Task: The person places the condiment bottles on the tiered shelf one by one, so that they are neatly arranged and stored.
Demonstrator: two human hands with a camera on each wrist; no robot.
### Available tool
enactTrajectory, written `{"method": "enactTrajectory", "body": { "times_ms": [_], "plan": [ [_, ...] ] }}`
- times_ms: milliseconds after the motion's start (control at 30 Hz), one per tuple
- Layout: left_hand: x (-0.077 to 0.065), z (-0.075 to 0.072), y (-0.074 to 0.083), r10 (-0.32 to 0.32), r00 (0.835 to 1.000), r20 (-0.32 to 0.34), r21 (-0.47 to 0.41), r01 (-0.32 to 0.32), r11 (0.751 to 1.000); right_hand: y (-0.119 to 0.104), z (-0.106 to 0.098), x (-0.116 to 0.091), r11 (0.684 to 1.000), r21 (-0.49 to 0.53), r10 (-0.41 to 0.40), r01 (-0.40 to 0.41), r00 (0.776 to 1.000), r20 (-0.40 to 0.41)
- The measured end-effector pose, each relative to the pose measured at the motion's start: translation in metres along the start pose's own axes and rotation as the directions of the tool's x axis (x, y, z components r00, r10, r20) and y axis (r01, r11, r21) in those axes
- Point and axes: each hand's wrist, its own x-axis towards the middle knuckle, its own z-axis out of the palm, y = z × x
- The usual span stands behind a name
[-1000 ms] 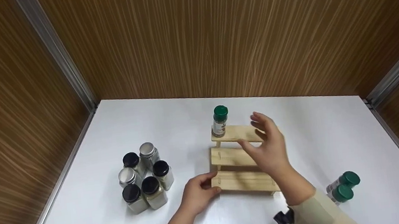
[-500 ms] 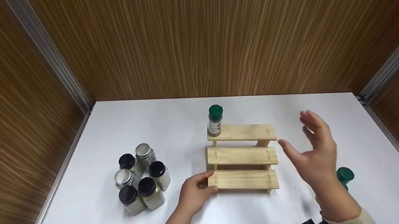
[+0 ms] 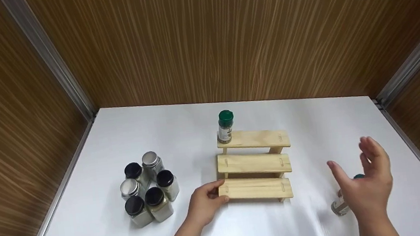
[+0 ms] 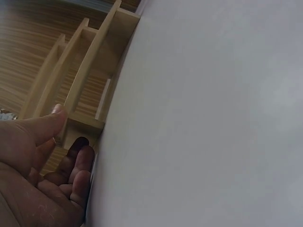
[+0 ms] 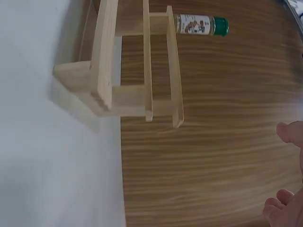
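Note:
A three-tier wooden spice rack (image 3: 254,162) stands mid-table. My left hand (image 3: 204,205) holds the left end of its lowest tier, thumb (image 4: 47,125) at the front edge and the other fingers curled by the end. One green-capped spice jar (image 3: 225,127) stands upright on the left end of the top tier; the right wrist view shows this jar's label (image 5: 195,24). My right hand (image 3: 369,183), thumb and fingers spread apart and holding nothing, is over the right side of the table. Behind it, partly hidden, are green-capped jars (image 3: 338,207).
To the left of the rack, several square jars with black lids (image 3: 155,196) and silver lids (image 3: 129,187) stand in a tight group. Brown wood-grain panels (image 3: 210,46) enclose the white table (image 3: 179,129) at the back and sides.
My right hand has moved from beside the rack's top tier rightward and down to the green-capped jars at the right. My left hand stays on the rack, and the jar on top has not moved.

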Motion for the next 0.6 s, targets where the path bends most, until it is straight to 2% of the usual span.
{"method": "enactTrajectory", "body": {
  "times_ms": [133,333,467,600],
  "plan": [
    [-0.001,0.000,0.001,0.007,1.000,-0.011,0.001,-0.007,1.000,0.014,-0.014,-0.009,0.993,-0.015,0.119,-0.121,0.991,-0.067],
    [-0.003,0.002,0.001,0.007,1.000,-0.021,-0.002,-0.007,1.000,0.037,-0.033,-0.027,0.952,-0.119,0.269,-0.282,0.956,-0.115],
    [-0.002,0.002,0.000,0.008,1.000,-0.020,0.000,-0.008,1.000,0.046,-0.038,-0.039,0.919,-0.171,0.337,-0.354,0.934,-0.121],
    [-0.002,0.002,-0.001,0.018,1.000,-0.021,0.006,-0.018,1.000,0.051,-0.040,-0.046,0.885,-0.187,0.416,-0.426,0.905,-0.092]
  ]
}}
